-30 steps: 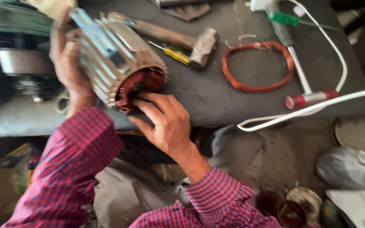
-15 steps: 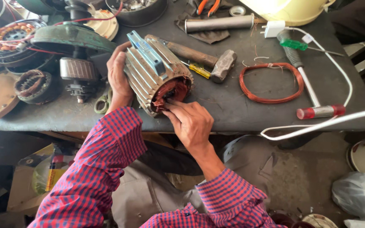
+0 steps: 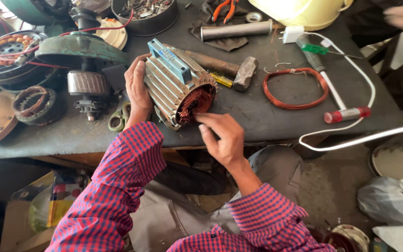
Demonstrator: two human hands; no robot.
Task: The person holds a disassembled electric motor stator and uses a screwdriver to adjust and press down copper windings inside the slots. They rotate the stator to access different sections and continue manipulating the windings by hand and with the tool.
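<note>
Now the finned motor stator (image 3: 176, 86) lies on its side on the dark workbench (image 3: 267, 119), near the front edge, with its open end turned toward the person. On its upper side sits a blue rectangular terminal box (image 3: 170, 58). The left hand (image 3: 137, 88) is laid flat against the ribbed housing, fingers stretched upward and the palm pressing on the metal, so it steadies the body rather than closing around it. The right hand (image 3: 222, 135) is half open; its fingertips reach to the copper winding (image 3: 194, 103) at the mouth of the stator, and it seems that they touch the wire, but the view is not sharp enough to say if they pinch anything. Both arms wear a red and blue checked shirt. Just behind the stator lies a hammer (image 3: 225, 67) with a wooden handle, and a yellow-handled screwdriver (image 3: 221, 79) is beside its head. To the right a coil of copper wire (image 3: 295, 88) rests flat, well apart from the hands, and near it a tool with a red handle (image 3: 346, 114). A white cable (image 3: 350, 137) runs over the right edge of the bench. Below the bench on the left stands a cardboard box (image 3: 29, 205) holding a yellow and green package (image 3: 54, 207).
</note>
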